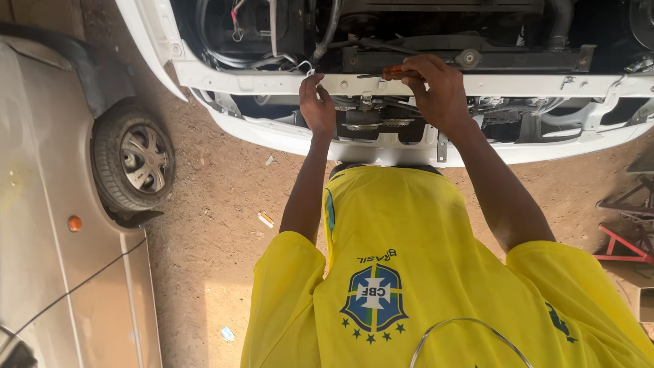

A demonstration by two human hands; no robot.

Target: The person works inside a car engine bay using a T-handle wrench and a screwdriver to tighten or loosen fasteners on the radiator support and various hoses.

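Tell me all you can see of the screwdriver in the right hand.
Only part of the screwdriver shows: an orange-brown, glossy handle, plastic by its look, and a thin dark shaft running left from it. It lies roughly level along the white front crossmember of the open car. The right hand wraps over the handle in a closed grip, hiding its far end. The tip is too small to make out. The left hand rests apart on the crossmember.

Right hand (436, 92) grips screwdriver (394, 72); left hand (317, 105) on crossbar (531, 84).
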